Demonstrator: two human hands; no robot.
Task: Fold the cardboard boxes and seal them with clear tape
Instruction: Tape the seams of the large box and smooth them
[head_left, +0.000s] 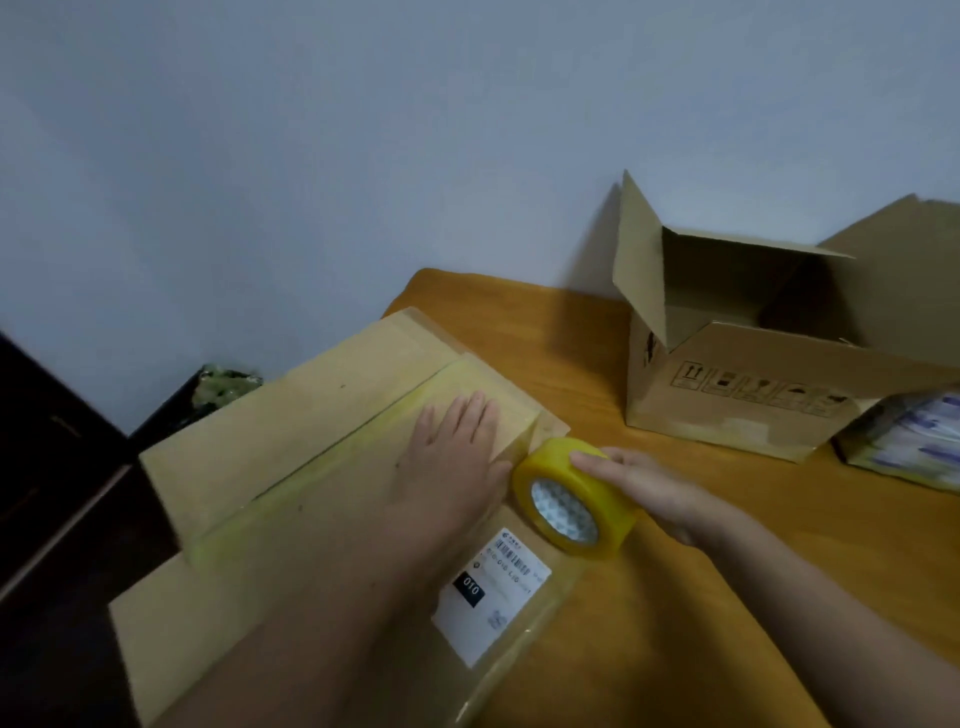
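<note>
- The worktop is a wooden surface against a pale wall, and it carries both boxes.
- The closed box lies broad and low in front of the person, flaps down. A shipping label under clear film sits on its near right part.
- The open box stands well apart to the right, its flaps up and untaped. I judge it the next one to be done. A printed pack, too blurred to read, lies just beside it.
- The taped seam is a yellowish strip along the closed box's top. Its long axis runs from near left to far right and ends at the far right edge of the box.
- The left hand lies flat on the far end of that strip. Its fingers are straight and close together, pointing away along the seam and pressing the tape down.
- The right hand grips the tape roll. Its fingers curl over the top of the rim; the thumb is hidden.
- The tape roll stands on edge at the box's right side, just beside the left hand's thumb, its core facing the camera.
- The coming move turns on this relation: the roll sits just past the seam's far right end, to the right of the pressing fingers. In my judgement the tape must go down over that edge and be torn there. The left hand is nearer the seam and anchors it, and the right hand is the one placed to pull.
- I cannot tell whether the tape between roll and box is already cut.
</note>
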